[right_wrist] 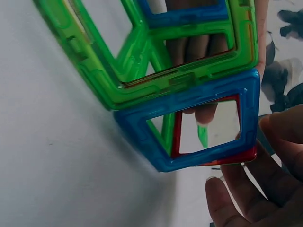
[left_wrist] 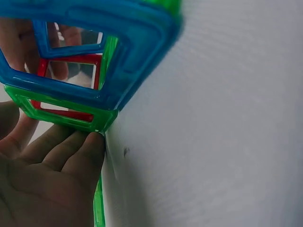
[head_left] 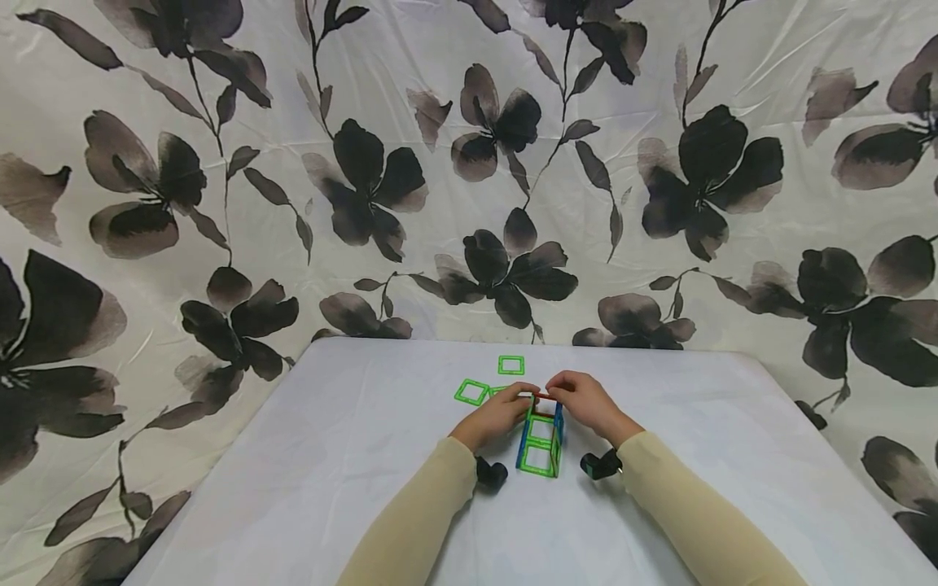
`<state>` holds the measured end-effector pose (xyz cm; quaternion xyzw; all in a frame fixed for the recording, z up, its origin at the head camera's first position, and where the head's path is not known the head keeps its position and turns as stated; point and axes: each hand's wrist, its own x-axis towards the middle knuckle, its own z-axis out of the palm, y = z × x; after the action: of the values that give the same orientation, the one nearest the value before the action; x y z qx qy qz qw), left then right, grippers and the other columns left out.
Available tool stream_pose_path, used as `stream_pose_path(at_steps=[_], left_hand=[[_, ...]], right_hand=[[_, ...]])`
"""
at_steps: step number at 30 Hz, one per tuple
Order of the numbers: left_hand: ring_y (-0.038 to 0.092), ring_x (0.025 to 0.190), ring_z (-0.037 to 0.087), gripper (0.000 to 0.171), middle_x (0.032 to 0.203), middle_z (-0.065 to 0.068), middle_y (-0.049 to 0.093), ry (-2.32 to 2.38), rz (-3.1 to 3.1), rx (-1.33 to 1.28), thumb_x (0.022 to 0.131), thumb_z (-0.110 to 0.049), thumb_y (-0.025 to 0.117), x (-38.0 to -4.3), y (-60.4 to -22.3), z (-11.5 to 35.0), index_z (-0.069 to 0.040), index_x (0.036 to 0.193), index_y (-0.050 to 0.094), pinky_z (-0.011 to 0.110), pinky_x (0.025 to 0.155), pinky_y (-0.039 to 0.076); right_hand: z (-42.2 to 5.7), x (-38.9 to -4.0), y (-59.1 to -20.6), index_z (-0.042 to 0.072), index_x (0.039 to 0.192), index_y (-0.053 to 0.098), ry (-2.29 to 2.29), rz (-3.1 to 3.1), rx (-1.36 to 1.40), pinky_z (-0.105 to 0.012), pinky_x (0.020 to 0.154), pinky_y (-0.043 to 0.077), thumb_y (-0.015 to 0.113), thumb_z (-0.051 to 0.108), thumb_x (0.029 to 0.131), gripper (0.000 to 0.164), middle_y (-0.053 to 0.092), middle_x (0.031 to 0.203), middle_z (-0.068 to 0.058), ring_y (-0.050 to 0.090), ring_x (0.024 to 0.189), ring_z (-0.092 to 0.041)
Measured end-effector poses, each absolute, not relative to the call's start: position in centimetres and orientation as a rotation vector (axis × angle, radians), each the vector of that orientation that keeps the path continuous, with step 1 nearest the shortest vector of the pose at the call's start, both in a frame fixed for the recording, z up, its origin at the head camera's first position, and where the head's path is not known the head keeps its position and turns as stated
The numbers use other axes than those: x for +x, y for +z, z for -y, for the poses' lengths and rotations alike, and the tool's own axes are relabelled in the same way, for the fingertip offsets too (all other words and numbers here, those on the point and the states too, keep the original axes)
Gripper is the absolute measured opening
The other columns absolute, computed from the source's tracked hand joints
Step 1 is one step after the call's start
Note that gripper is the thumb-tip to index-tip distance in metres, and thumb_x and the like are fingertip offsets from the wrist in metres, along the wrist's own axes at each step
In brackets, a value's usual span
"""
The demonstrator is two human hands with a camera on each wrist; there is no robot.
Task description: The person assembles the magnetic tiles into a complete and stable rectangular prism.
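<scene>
A hollow structure of magnetic tiles stands on the table, with green square frames (head_left: pixel 538 460), blue frames (right_wrist: pixel 189 123) along the sides and a red tile (head_left: pixel 545 397) at its far end. My left hand (head_left: pixel 498 415) is at the far left of it; in the left wrist view, nearly straight fingers (left_wrist: pixel 85 156) touch a green tile (left_wrist: pixel 61 111) beside a blue one. At the far right corner, my right hand (head_left: pixel 589 403) pinches the red tile's edge, beside a blue frame. The tiles partly hide the left fingers in the right wrist view.
Loose green square tiles lie beyond the left hand: one (head_left: pixel 471 391) at the left, another (head_left: pixel 510 365) farther back, and one partly covered by the hand. The white table (head_left: pixel 308 456) ends at a flower-patterned cloth (head_left: pixel 366 203) behind. Each wrist wears a black camera.
</scene>
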<state>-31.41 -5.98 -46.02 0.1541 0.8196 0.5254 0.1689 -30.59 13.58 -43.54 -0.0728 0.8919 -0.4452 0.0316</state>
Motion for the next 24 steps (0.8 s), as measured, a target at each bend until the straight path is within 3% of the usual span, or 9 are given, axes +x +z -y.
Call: stream_pose_path(at_steps=[9,17,24], left_hand=[[0.047,0.128,0.016,0.03,0.137,0.001,0.054,1.455,-2.38,0.44,0.103,-0.026,0.043,-31.03,-46.02,5.81,-0.026,0.13,0.056,0.045,0.112,0.034],[0.056,0.124,0.023,0.041,0.142,0.006,0.053,1.42,-2.439,0.468,0.103,-0.03,0.044,-30.99,-46.2,6.06,-0.018,0.142,0.049,0.044,0.105,0.044],[0.057,0.123,0.021,0.042,0.134,0.004,0.06,1.405,-2.463,0.447,0.102,-0.029,0.045,-30.54,-45.87,6.74,-0.014,0.14,0.052,0.045,0.107,0.042]], right_hand=[[-13.32,-31.25,-43.66,0.008,0.105,0.067,-1.353,-2.65,-0.273,-0.038,0.086,0.05,0.053,0.013,0.098,0.016,0.069,0.103,-0.006,0.062,0.093,-0.017],[-13.63,-31.29,-43.54,0.011,0.102,0.069,-1.323,-2.672,-0.269,-0.032,0.077,0.049,0.057,0.014,0.096,0.013,0.071,0.101,-0.006,0.061,0.088,-0.017],[-14.09,-31.2,-43.3,0.009,0.102,0.067,-1.363,-2.636,-0.264,-0.032,0.077,0.053,0.057,0.014,0.096,0.013,0.07,0.101,-0.007,0.061,0.087,-0.017]])
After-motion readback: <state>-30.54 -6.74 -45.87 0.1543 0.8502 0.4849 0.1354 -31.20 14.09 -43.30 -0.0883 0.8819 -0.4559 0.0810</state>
